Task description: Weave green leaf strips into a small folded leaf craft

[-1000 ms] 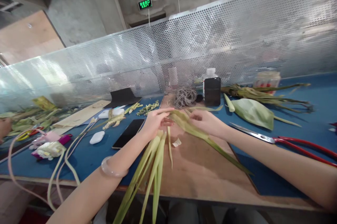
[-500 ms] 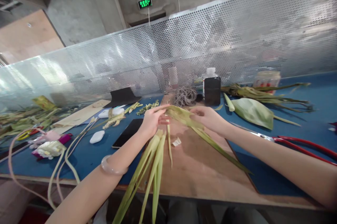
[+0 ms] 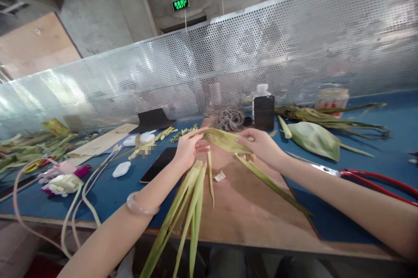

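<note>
A broad yellow-green leaf piece [image 3: 225, 139] stretches between my two hands above the wooden board [image 3: 248, 208]. My left hand [image 3: 188, 149] pinches its left end. On the right end, the thumb and fingers of my right hand [image 3: 256, 143] are closed. Below my left hand, a bundle of split pale-green leaf strips [image 3: 186, 208] hangs past the table's front edge. A long green strip [image 3: 271, 186] lies on the board under my right hand. One thin strip [image 3: 210, 180] and a small pale scrap [image 3: 220, 176] rest in between.
Red-handled scissors [image 3: 329, 171] lie beneath my right forearm. Behind are a coil of grey cord [image 3: 230, 119], a phone propped upright [image 3: 264, 113] and a large leaf [image 3: 315, 138]. To the left are a dark tablet [image 3: 159, 165], a white case [image 3: 121, 169] and looped cords [image 3: 85, 199].
The leaf piece between my hands now spreads wider and flatter. My right hand has shifted slightly on it. The rest of the table looks the same.
</note>
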{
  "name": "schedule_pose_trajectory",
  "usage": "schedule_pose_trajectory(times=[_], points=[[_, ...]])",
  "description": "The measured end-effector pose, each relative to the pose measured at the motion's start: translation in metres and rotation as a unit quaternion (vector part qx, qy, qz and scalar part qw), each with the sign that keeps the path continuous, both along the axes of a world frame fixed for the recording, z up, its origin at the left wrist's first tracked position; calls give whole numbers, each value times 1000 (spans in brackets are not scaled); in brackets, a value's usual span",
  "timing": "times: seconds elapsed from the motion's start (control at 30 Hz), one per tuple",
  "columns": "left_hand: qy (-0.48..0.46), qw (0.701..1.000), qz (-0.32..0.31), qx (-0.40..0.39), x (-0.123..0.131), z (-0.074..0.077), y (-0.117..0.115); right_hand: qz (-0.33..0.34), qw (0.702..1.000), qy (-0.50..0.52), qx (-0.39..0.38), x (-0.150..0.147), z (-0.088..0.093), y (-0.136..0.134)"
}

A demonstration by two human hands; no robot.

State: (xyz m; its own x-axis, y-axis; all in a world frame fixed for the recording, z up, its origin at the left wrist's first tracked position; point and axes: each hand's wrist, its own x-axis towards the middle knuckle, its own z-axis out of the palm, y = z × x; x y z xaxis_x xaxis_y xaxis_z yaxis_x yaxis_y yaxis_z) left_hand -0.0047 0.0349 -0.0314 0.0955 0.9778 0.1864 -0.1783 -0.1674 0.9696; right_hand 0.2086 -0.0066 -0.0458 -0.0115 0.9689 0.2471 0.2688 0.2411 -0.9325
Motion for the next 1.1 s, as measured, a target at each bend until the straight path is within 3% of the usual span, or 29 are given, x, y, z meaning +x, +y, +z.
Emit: schedule_pose_trajectory(times=[0.07, 0.2, 0.4, 0.77, 0.87, 0.97, 1.1], points=[[2, 1000, -5, -3, 0, -1, 1, -5, 1000, 22, 1, 1, -2, 3], [-5, 1000, 4, 2, -2, -1, 3, 64, 994, 85, -17, 3, -8, 7], [-13, 1000, 16, 12, -3, 1, 4, 99, 968, 221, -73, 5, -10, 9], [16, 999, 17, 35, 0, -1, 2, 20, 967, 245, -72, 4, -6, 11], [18, 999, 10, 37, -1, -2, 3, 11, 976, 205, -66, 4, -3, 8], [13, 999, 5, 35, -2, -4, 4, 8, 996, 83, -2, 2, -2, 3], [7, 999, 8, 33, -3, -5, 5, 27, 998, -45, 43, 1, -3, -2]])
